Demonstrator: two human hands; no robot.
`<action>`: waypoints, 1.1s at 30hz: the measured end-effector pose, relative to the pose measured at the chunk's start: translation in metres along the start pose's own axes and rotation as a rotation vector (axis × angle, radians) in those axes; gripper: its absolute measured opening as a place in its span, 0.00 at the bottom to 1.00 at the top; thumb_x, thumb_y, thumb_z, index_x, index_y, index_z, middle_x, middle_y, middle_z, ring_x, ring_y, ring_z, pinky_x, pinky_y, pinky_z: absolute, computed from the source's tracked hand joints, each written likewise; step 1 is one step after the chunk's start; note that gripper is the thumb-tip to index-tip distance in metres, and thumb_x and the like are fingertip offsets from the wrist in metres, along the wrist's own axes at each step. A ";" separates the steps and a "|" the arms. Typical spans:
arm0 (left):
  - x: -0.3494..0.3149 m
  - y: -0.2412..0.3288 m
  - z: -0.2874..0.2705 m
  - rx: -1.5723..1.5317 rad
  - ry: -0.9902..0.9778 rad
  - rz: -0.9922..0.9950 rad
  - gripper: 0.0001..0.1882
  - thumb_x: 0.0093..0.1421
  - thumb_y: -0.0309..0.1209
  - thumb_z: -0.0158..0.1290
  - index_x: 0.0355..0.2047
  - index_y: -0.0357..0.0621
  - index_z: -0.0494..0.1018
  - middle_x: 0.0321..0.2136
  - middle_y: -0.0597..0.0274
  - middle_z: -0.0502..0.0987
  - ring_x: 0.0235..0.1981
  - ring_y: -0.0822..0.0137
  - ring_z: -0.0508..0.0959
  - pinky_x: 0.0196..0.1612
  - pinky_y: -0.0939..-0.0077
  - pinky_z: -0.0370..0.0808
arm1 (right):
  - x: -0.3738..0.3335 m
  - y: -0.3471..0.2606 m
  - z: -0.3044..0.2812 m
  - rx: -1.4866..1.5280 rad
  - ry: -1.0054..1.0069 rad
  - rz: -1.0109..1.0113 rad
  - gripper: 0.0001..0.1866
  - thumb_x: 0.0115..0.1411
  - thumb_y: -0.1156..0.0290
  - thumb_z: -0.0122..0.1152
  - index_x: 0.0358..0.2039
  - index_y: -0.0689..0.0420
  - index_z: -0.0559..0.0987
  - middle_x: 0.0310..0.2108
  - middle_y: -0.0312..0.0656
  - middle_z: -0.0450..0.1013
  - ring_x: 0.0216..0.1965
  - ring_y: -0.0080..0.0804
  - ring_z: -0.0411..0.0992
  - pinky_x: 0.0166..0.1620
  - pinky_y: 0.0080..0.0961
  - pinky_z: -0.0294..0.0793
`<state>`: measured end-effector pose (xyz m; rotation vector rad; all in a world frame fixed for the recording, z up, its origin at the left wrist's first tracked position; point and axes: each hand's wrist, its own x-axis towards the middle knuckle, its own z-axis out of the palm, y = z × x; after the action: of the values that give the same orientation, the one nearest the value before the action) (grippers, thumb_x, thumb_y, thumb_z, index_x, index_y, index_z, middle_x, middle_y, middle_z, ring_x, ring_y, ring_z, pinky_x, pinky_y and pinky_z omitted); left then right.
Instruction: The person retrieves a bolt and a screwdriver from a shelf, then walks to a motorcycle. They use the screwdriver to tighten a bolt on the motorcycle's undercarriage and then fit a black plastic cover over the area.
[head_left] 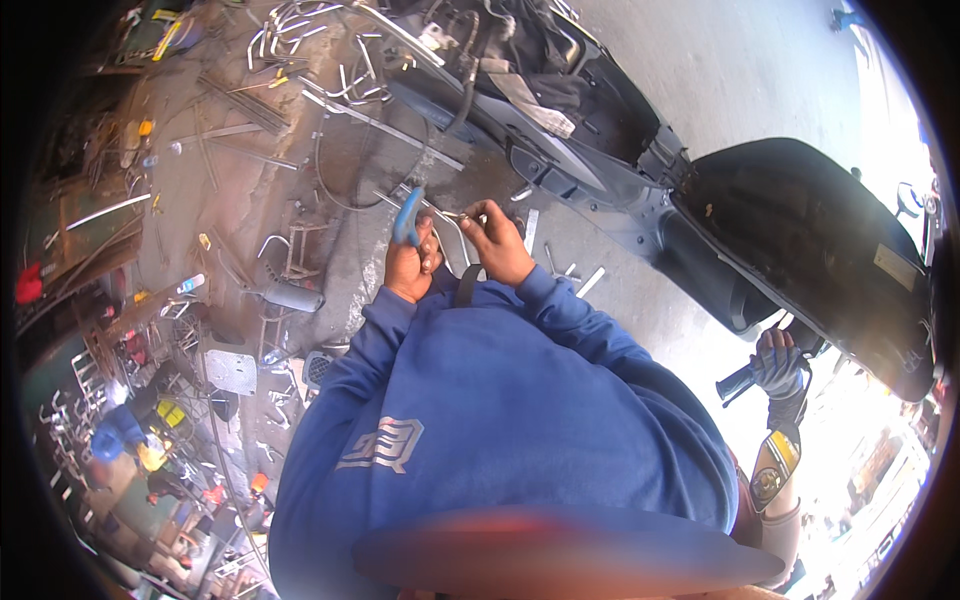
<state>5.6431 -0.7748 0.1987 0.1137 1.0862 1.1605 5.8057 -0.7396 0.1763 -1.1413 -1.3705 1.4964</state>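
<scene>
In front of my chest, my left hand (408,270) is closed around a blue-handled tool (408,215); its working end is too small to make out. To its right, my right hand (498,245) pinches a small thin piece (455,215) between thumb and fingers. That piece points toward the left hand, and its kind is not clear. A thin bent metal rod (463,245) shows between the two hands. Both hands are raised near each other, with blue sleeves at the wrists.
A dark scooter (560,165) with exposed inner parts stands ahead and to the right. Another person's gloved hand (778,365) is at a handgrip (737,385). Bent metal tubes (290,35) and a long metal bar (385,128) lie on the floor. Cluttered tools fill the left side.
</scene>
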 end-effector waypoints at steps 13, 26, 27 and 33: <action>0.045 -0.039 0.029 0.780 -0.056 0.217 0.12 0.57 0.36 0.59 0.33 0.39 0.77 0.20 0.67 0.77 0.13 0.83 0.66 0.15 0.87 0.60 | 0.011 0.032 -0.038 -0.439 -0.316 -0.129 0.08 0.48 0.77 0.58 0.29 0.65 0.71 0.28 0.54 0.68 0.27 0.53 0.70 0.29 0.41 0.71; 0.101 -0.099 -0.104 0.155 -0.024 -0.143 0.11 0.64 0.38 0.49 0.36 0.43 0.70 0.27 0.50 0.78 0.13 0.76 0.71 0.15 0.86 0.65 | 0.051 0.300 -0.127 -0.503 0.489 0.393 0.14 0.57 0.62 0.57 0.34 0.62 0.78 0.32 0.54 0.76 0.37 0.54 0.75 0.39 0.41 0.73; 0.103 -0.113 -0.107 0.096 -0.015 -0.230 0.11 0.63 0.38 0.50 0.36 0.44 0.70 0.27 0.51 0.77 0.13 0.77 0.70 0.15 0.86 0.65 | 0.064 0.318 -0.135 -0.509 0.596 0.340 0.14 0.57 0.63 0.57 0.33 0.62 0.78 0.32 0.53 0.77 0.36 0.53 0.75 0.38 0.40 0.73; 0.082 -0.178 -0.106 -0.041 0.167 -0.565 0.10 0.62 0.39 0.53 0.34 0.47 0.69 0.22 0.64 0.73 0.10 0.79 0.63 0.14 0.84 0.56 | 0.104 0.350 -0.127 -0.589 0.696 0.334 0.09 0.53 0.66 0.59 0.30 0.59 0.79 0.31 0.49 0.77 0.33 0.47 0.77 0.36 0.37 0.74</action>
<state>5.6849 -0.8379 -0.0108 -0.3116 1.1427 0.6884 5.9052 -0.6404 -0.1840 -2.0999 -1.1654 0.7452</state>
